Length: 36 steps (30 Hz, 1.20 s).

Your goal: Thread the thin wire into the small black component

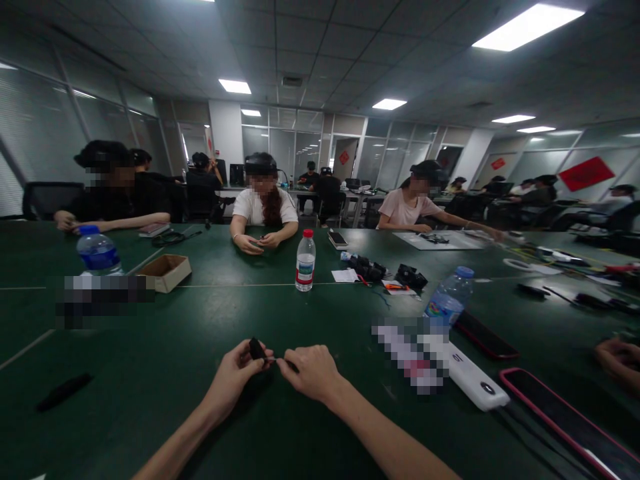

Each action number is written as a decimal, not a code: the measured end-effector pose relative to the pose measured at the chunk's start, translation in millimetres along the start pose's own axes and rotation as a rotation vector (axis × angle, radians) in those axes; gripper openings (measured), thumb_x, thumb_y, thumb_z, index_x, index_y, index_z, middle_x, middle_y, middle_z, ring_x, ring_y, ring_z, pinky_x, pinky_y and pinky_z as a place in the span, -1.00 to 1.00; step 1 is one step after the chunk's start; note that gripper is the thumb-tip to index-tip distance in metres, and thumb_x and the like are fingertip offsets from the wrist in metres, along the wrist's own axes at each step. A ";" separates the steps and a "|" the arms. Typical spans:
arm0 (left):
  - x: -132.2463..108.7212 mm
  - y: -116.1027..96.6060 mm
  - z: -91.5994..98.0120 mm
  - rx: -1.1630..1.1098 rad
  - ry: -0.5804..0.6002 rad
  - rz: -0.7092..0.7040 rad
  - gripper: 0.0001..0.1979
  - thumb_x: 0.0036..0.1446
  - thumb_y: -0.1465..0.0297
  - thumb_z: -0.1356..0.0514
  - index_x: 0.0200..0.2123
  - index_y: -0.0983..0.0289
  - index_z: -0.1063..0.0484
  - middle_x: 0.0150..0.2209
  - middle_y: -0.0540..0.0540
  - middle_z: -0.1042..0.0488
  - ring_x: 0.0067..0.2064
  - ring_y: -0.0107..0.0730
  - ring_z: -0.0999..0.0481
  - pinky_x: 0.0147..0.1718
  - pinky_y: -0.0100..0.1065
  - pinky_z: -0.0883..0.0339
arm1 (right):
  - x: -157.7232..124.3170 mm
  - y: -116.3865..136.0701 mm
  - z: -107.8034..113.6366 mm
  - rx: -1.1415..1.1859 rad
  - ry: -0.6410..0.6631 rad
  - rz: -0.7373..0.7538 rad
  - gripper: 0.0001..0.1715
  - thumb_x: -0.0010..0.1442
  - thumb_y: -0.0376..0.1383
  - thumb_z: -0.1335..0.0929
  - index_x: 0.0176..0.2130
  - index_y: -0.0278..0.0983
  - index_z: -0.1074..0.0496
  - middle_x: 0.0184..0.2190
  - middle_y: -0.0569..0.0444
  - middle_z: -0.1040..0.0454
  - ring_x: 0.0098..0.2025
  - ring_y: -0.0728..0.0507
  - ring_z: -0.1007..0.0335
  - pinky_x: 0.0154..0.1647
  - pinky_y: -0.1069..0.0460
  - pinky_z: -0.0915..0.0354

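I find the black part (pixel 257 349) gripped in the left hand (pixel 233 371), top leaning left, over the bench (pixel 165 353) toward its near edge; the right hand (pixel 313 369) curls just rightward, contents indeterminable.

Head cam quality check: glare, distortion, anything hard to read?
Head view: ceiling light panel blown out; green tabletop dim; wide-angle stretch toward the edges; mosaic patches hide some spots; black piece in the left hand shows little detail.
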<state>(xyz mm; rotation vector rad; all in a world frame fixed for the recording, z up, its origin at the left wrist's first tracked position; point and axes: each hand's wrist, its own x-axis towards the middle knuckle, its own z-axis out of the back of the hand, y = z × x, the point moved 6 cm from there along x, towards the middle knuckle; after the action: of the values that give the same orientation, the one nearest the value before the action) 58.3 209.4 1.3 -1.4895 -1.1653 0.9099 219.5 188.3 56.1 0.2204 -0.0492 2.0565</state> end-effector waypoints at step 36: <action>1.5 1.9 -1.2 -0.130 -0.011 0.035 -0.60 -0.06 0.33 -0.40 -0.13 0.34 -0.45 -0.10 0.29 -0.57 -0.13 -0.13 -0.58 -0.09 -0.20 -0.42 | 0.0 -1.9 1.1 0.008 -0.014 -0.020 -0.49 0.38 -0.07 -0.10 -0.28 -0.22 -0.49 -0.40 0.06 -0.55 -0.48 -0.02 -0.39 -0.45 0.10 -0.09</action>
<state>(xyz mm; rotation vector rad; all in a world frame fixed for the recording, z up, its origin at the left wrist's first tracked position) 60.2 210.5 -0.3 -1.6157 -1.2291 0.8806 221.4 189.1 57.1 0.2391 -0.0474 2.0353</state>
